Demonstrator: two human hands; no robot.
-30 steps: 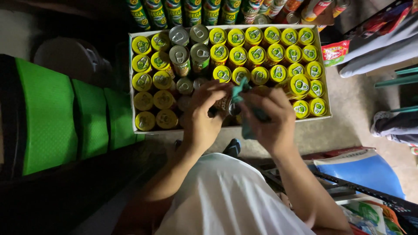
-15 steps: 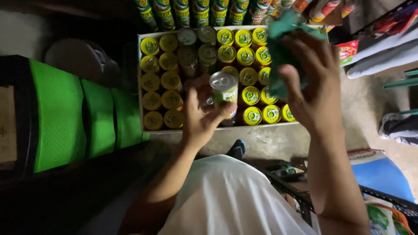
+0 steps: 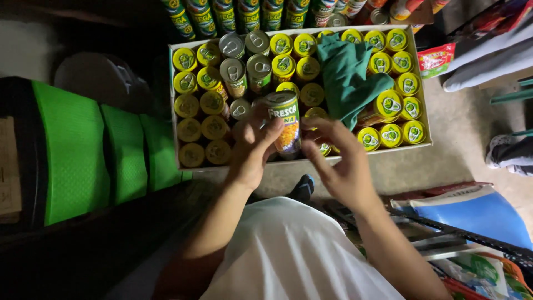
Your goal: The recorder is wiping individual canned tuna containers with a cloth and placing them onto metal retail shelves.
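– Where is the can [image 3: 285, 122]?
– In the left hand [image 3: 252, 145], fingers wrapped round it, above the box's [image 3: 383, 153] near edge.
– And the right hand [image 3: 337, 161]?
– Just beside it, fingers loose, holding nothing. Green cloth [image 3: 347, 78] lies beyond.

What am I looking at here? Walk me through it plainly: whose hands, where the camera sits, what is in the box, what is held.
There is no machine: a person works with two bare hands, and the one camera sits on their head, looking straight down. The pale shape at the bottom is their shirt.

On the floor in front of them lies a shallow cardboard tray packed with upright tins, most with yellow lids, a few with plain silver ones. A green cloth is draped over the tins on the right side.

The left hand grips one can, lifted above the tray and tilted so its label shows. The right hand is beside it, fingertips at the can's lower edge.

Green panels stand to the left.
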